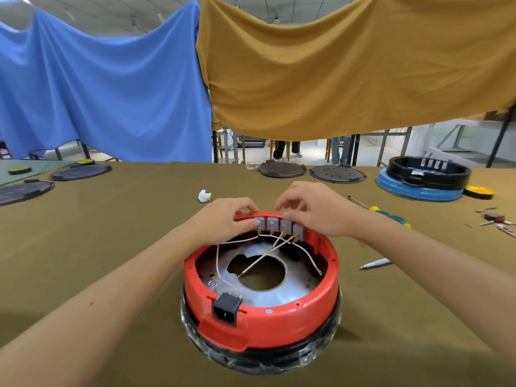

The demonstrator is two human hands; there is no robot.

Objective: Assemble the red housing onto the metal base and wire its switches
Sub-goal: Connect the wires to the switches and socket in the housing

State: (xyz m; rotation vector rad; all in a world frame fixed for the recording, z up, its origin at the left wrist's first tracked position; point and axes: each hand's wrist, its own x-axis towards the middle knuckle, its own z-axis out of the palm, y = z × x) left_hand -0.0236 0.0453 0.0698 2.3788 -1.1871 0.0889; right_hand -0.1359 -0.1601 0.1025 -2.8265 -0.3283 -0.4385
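Note:
The red ring-shaped housing [282,319] sits on a black, plastic-wrapped rim in the middle of the table. Inside it lies the metal base plate [268,297] with a round central hole. Several grey switches [279,225] line the housing's far inner wall, and white wires [262,259] run from their terminals across the plate. A black power socket [225,309] is set in the near wall. My left hand [223,222] grips the far rim, thumb on the leftmost switch. My right hand [315,209] has its fingertips curled on the tops of the right-hand switches.
A green-and-yellow screwdriver [385,214] and a silver pen-like tool [375,264] lie right of the housing. A white scrap [204,195] lies behind it. Black lids [280,169] and a blue-and-black housing [424,178] stand at the far edge. Small parts [495,220] lie at far right.

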